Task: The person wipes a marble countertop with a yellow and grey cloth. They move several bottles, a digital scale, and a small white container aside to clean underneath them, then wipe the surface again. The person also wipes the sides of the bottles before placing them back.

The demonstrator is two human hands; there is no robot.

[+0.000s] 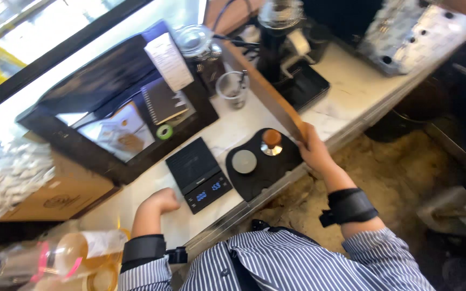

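- Marble-look counter runs diagonally across frame; person stands at its edge, striped sleeves at bottom.
- R hand, centre-right: closed around the near end of a long wooden handle/board that slants up toward upper centre. What it's attached to – can't tell.
- L hand, lower centre-left: curled into a loose fist, knuckles resting on the counter, holding nothing, just beside the scale.
- Step in hand, by my read: R hand is gripping the wooden piece right at the tamping mat's edge; L hand idle as a brace.
- Next move would need a firm grip and clearance, since the tamper and mat sit right below the handle's near end and the cup is close to its upper length.
- Counts:
  - 1 black digital scale, display lit, nothing on it.
  - 1 black tamping mat, just R of scale.
  - 1 wood-topped tamper upright on mat.
  - 1 grey round disc on mat, beside tamper.
  - 1 clear cup w/ something inside, upper centre.
  - 1 coffee grinder, top centre.
  - 1 spiral notebook and 1 green tape roll in dark tray, upper left.
  - 2 black wrist bands, one per forearm.
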